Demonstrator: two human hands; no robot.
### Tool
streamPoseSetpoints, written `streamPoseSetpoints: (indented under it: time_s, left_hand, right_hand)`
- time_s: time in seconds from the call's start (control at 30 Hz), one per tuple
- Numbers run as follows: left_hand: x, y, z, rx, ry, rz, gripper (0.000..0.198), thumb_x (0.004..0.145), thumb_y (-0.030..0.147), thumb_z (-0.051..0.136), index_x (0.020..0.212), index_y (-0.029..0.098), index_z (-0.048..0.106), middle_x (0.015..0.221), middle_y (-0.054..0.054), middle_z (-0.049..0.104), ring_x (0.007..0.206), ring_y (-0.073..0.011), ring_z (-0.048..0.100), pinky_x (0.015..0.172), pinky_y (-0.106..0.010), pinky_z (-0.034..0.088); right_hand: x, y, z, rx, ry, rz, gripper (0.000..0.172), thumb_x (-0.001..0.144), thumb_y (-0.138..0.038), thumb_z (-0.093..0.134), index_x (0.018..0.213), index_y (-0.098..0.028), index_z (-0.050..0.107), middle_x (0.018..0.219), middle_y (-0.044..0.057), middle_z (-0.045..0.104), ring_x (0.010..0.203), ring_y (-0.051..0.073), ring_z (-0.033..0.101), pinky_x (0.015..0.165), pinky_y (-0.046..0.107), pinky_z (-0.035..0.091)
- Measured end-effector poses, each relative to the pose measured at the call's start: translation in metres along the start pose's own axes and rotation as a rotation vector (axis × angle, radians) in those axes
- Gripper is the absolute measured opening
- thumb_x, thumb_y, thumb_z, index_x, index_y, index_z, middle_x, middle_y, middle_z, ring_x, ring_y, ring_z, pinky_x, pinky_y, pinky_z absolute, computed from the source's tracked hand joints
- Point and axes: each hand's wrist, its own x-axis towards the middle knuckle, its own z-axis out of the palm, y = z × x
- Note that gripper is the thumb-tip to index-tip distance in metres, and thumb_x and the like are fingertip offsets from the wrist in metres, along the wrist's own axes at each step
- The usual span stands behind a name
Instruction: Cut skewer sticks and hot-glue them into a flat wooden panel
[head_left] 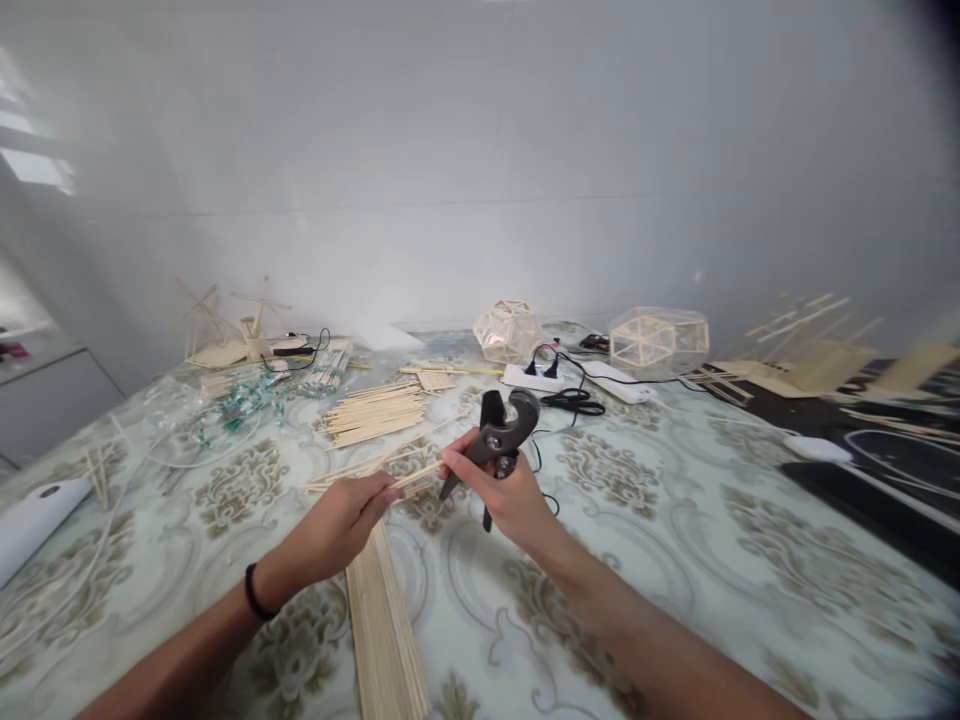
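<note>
my left hand (pixel 360 505) is closed on a thin pale stick (pixel 417 477), thumb and fingers together on it, and the stick lies in the air between my 2 hands, over the bench (pixel 675 545). its long axis runs from the left fingers rightward and a little away from me, rising slightly in view to the thumb and fingers of my right hand (pixel 491 485), so each hand has a grip near 1 end of the part that shows (i can't tell if it is 1 stick or 2 side by side). my right hand is also clamped around a dark tool (pixel 499 440); its hooked head sits above the fingers, pointing away and up, while its lower parts reach back down past the hand. so the head lies to the right of the stick, off its end rather than across it, and the right hand is nearer to it. below my left hand a bundle of flat strips (pixel 386 630) points towards me; just beyond, loose sticks (pixel 352 468) lie roughly along the held stick's line.
</note>
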Motion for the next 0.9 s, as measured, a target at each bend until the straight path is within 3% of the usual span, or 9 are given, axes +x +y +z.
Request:
streamPoseSetpoints:
  time_s: [0.47,0.63,0.9]
  left_hand:
    - [-0.005,-0.005,0.006,0.007,-0.032,0.092,0.037,0.111,0.041,0.036,0.087,0.02,0.056,0.078,0.0,0.06,0.07,-0.0154,0.055,0.067,-0.026,0.039]
    - [-0.001,-0.004,-0.003,0.003,0.019,0.091,0.032,0.109,0.039,0.041,0.1,0.02,0.066,0.089,-0.002,0.07,0.079,-0.0167,0.063,0.074,-0.026,0.044]
    - [0.005,-0.015,-0.024,-0.002,0.196,0.014,0.039,0.103,0.046,0.048,0.091,0.018,0.072,0.081,-0.002,0.071,0.072,-0.0154,0.06,0.064,-0.023,0.042]
  right_hand:
    - [-0.011,0.01,0.015,-0.164,-0.125,-0.047,0.023,0.089,-0.041,0.072,0.082,-0.02,0.074,0.079,0.003,0.073,0.078,0.02,0.065,0.079,0.035,0.05]
    - [-0.006,0.008,0.008,-0.109,-0.01,-0.032,0.022,0.083,-0.041,0.076,0.082,-0.019,0.073,0.079,0.003,0.073,0.073,0.019,0.064,0.073,0.033,0.051]
    - [0.018,0.0,-0.019,0.155,0.124,-0.009,0.032,0.075,-0.047,0.086,0.083,-0.02,0.07,0.072,0.003,0.072,0.072,0.02,0.066,0.069,0.032,0.055]
